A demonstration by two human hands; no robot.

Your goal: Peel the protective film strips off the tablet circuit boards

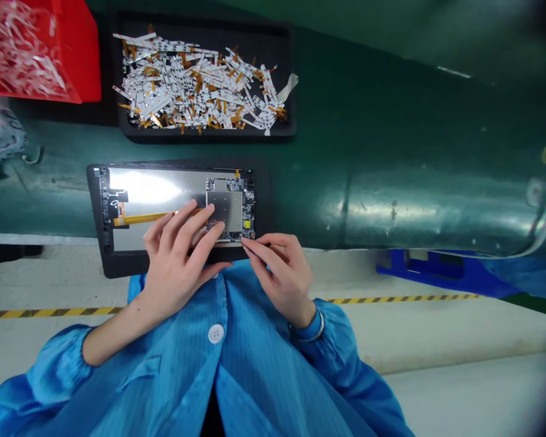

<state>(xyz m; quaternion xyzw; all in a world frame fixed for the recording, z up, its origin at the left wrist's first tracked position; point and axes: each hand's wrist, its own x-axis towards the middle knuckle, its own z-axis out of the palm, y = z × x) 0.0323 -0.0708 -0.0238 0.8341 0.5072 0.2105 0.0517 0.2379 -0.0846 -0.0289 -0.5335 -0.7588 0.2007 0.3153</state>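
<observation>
A black-framed tablet panel [113, 212] lies face down on the green mat, its silver back showing. At its right end sits a circuit board [246, 206] with a square metal shield [224, 210]. A yellow flex cable [150, 217] runs across the panel towards the board. My left hand [175, 258] rests its fingertips on the shield and the cable's end, and holds nothing. At the board's lower edge, my right hand [279, 270] pinches a thin metal tool [252, 249], perhaps tweezers. The tool's tip is hidden by my fingers.
A black tray [204, 136] heaped with white and orange flex strips stands beyond the panel. A red bin [36, 48] of clear scraps sits at the far left. The green mat [391, 194] curves away to the right, above a blue object [437, 273] and striped floor tape [391, 299].
</observation>
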